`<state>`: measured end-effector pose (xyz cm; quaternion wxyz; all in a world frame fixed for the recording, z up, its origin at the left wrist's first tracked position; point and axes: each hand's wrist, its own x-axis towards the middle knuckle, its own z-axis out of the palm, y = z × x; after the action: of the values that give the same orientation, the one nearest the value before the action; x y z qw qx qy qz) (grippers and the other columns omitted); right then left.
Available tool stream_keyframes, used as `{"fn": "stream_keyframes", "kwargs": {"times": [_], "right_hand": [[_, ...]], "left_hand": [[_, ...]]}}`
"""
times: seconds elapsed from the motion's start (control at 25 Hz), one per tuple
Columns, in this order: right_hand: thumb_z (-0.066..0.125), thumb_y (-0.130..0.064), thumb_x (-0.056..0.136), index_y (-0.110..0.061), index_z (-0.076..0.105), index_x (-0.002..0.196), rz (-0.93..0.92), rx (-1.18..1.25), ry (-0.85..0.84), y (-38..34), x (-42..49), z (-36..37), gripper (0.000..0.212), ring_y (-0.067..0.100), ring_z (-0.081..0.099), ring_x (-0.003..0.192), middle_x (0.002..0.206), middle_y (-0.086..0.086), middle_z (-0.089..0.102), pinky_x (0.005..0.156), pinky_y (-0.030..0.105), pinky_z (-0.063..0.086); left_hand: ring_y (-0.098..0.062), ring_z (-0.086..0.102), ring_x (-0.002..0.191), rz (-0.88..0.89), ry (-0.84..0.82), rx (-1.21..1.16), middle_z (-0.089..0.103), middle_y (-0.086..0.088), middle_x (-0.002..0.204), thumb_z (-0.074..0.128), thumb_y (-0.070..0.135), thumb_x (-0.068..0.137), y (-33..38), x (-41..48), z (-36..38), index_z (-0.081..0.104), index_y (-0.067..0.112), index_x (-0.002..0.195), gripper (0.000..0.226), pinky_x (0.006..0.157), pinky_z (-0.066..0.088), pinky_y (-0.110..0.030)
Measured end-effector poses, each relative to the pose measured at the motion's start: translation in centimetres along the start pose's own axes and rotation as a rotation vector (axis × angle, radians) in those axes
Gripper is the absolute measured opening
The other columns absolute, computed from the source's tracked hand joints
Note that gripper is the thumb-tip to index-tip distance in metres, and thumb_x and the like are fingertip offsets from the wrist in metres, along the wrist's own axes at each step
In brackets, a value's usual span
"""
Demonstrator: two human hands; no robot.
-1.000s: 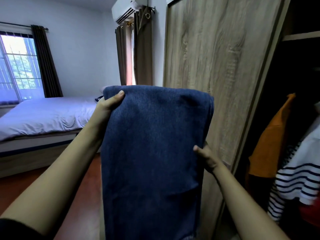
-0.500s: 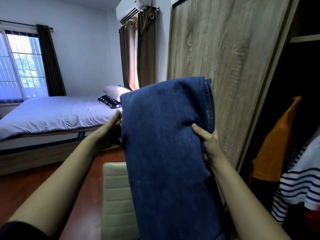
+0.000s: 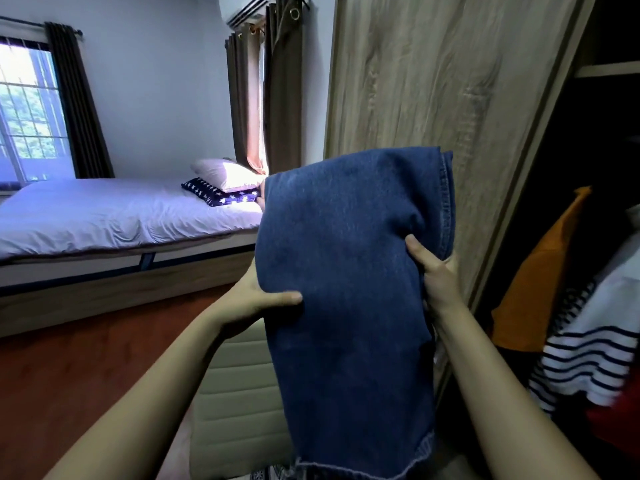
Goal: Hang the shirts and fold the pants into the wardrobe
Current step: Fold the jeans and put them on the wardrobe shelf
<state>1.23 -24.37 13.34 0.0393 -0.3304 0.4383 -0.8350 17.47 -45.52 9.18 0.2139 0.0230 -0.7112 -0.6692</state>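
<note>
Now gripping the blue pants [image 3: 346,271], hanging long way down, fingers clamped, with left hand [image 3: 247,303] at 9 o'clock and right hand [image 3: 438,277] at 3, nearest the wardrobe [image 3: 433,81].

Left of the left hand [image 3: 244,303], a white-sheeted bed [image 3: 104,216] stands on red-brown floor [image 3: 69,368]; daylight enters a barred window [image 3: 27,109] with dark curtains [image 3: 83,109]; cream chair [image 3: 235,393] below the hand

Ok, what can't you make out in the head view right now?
Left hand fingers: mostly behind the jeans, only the thumb is clear.
Right hand fingers: likewise, mostly behind the jeans.
Wardrobe interior: too dark, cut by the right edge.
Striped shirt: hanger lost in shadow.
</note>
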Motion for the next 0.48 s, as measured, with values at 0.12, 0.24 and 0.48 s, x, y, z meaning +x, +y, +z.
{"fn": "stream_keyframes", "kwargs": {"times": [0.12,0.24,0.48], "right_hand": [[0.063,-0.012,0.088,-0.017,0.066,0.107,-0.050,-0.214,0.001,-0.6,0.6,-0.8,0.020,0.023,0.064,0.107,0.112,0.007,0.068,0.095,0.047,0.049],[0.055,-0.036,0.092,-0.024,0.059,0.117,0.096,-0.499,-0.086,-1.3,1.6,-1.5,0.028,0.011,0.061,0.108,0.116,-0.004,0.065,0.099,0.040,0.048],[0.058,-0.037,0.087,-0.024,0.055,0.120,0.306,-0.389,-0.098,0.1,0.8,-3.3,0.035,0.011,0.062,0.104,0.120,-0.003,0.063,0.088,0.029,0.052]], "left_hand": [[-0.021,0.064,0.108,0.010,0.133,0.055,0.071,0.001,0.110,0.080,0.007,0.069,-0.1,0.6,1.0,0.059,0.011,0.119,0.054,0.076,0.054,-0.024],[-0.026,0.065,0.103,-0.047,0.228,-0.073,0.071,-0.007,0.106,0.065,0.005,0.084,-0.3,1.5,0.9,0.059,0.005,0.117,0.033,0.073,0.056,-0.028],[-0.012,0.060,0.104,-0.020,0.310,0.031,0.056,-0.005,0.123,0.079,0.013,0.071,-1.3,2.3,0.4,0.040,0.017,0.125,0.067,0.081,0.052,-0.027]]}}
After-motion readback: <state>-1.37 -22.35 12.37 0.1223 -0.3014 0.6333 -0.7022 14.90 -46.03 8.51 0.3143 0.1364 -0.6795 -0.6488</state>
